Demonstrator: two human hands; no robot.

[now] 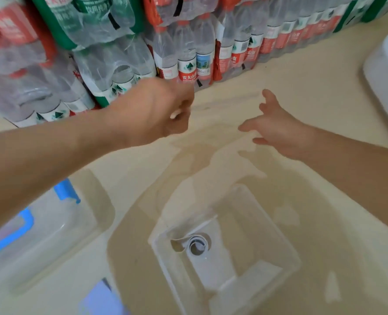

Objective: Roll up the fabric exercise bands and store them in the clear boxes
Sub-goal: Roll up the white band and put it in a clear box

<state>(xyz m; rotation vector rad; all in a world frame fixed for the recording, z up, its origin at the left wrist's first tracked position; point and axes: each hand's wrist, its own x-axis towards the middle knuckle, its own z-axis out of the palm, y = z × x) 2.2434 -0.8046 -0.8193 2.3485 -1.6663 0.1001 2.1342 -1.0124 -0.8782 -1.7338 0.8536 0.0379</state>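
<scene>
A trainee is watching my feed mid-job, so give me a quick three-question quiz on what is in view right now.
1. True or false: the clear box nearest the person holds a rolled band.
2. Multiple choice: the right hand is A) clenched in a fist, B) held out with fingers spread, C) wrapped round a bottle.
3. Fill in: the clips on the second clear box, at the left, are coloured ____.

Key: 1 true; 2 B; 3 blue.
</scene>
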